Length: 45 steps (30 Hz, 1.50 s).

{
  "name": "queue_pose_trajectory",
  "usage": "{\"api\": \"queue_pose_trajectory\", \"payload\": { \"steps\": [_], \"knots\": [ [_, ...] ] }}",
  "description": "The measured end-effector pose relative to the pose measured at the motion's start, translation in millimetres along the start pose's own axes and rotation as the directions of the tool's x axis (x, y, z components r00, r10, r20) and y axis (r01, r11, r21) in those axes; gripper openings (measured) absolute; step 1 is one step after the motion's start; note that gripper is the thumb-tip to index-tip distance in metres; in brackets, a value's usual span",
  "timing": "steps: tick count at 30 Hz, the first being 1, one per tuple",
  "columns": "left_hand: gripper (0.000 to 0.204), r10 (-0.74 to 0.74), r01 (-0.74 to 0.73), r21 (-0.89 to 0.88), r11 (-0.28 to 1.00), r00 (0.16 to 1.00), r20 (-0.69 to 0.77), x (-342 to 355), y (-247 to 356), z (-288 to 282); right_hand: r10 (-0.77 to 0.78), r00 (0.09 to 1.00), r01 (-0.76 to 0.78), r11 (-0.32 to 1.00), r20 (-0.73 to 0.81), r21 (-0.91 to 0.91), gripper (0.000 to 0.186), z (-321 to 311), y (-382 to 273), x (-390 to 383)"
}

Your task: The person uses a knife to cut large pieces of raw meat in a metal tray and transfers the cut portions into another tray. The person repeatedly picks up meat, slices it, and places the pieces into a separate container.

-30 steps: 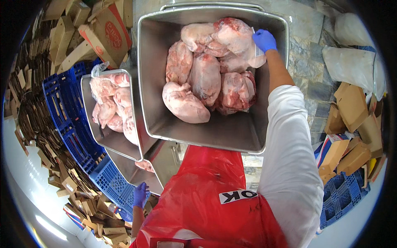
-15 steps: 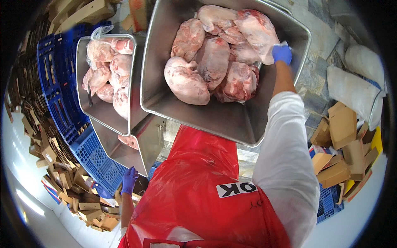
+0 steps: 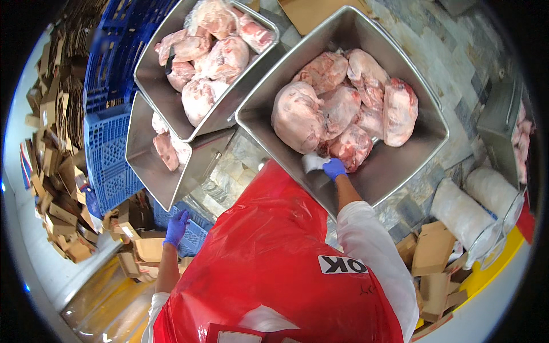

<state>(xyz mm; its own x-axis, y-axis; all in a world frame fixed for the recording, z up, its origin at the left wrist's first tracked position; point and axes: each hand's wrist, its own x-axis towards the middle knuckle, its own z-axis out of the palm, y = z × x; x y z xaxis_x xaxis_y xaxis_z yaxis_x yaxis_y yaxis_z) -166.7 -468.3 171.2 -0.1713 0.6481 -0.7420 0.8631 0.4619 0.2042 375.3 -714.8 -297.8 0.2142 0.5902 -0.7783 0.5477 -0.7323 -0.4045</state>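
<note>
White film (image 3: 312,163) in the right hand (image 3: 334,168), just beside raw meat (image 3: 350,147)

Violet-blue on the thin-gloved right hand (image 3: 334,168) and thin-gloved left hand (image 3: 176,228). Translucent whitish on the thin flat sheet (image 3: 313,163). Pale pink, blotched deep red, on the rounded raw meat pieces (image 3: 341,111). Silver-grey on the deep square metal bin (image 3: 400,166). Glossy red on the long plastic apron (image 3: 257,246); black lettering on its white rectangular label (image 3: 343,264). White on the long cloth sleeve (image 3: 372,237). Latticed blue on the flat plastic pallet (image 3: 111,160). Patchy grey and cream across the tiled floor (image 3: 457,86).
</note>
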Motion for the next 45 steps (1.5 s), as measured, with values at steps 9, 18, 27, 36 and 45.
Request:
{"api": "queue_pose_trajectory", "payload": {
  "steps": [9, 18, 27, 36, 45],
  "knots": [
    [0.051, 0.032, -0.051, -0.230, 0.972, 0.996, -0.086, -15, -133, 59, -0.144, 0.895, 0.154, 0.988, -0.422, -0.012, 0.033, -123, -6, 3],
    [0.052, 0.145, -0.154, -0.196, 0.968, 0.988, -0.061, -2, -255, 159, 0.186, 0.830, 0.178, 0.805, -0.526, 0.565, 0.024, -168, 40, -164],
    [0.047, 0.456, -0.475, 0.054, 0.878, 0.866, 0.204, 91, -304, 255, 0.481, 0.725, -0.230, 0.844, -0.494, 0.484, 0.026, 73, 219, -406],
    [0.046, 0.360, -0.449, 0.097, 0.889, 0.812, 0.459, 83, -252, 325, 0.864, 0.248, -0.634, 0.486, -0.437, 0.601, 0.040, 142, 251, -621],
    [0.045, 0.361, -0.452, 0.069, 0.889, 0.786, 0.502, 9, -132, 410, 0.869, 0.259, -0.042, 0.445, -0.421, 0.894, 0.023, 131, 445, -549]
  ]
}}
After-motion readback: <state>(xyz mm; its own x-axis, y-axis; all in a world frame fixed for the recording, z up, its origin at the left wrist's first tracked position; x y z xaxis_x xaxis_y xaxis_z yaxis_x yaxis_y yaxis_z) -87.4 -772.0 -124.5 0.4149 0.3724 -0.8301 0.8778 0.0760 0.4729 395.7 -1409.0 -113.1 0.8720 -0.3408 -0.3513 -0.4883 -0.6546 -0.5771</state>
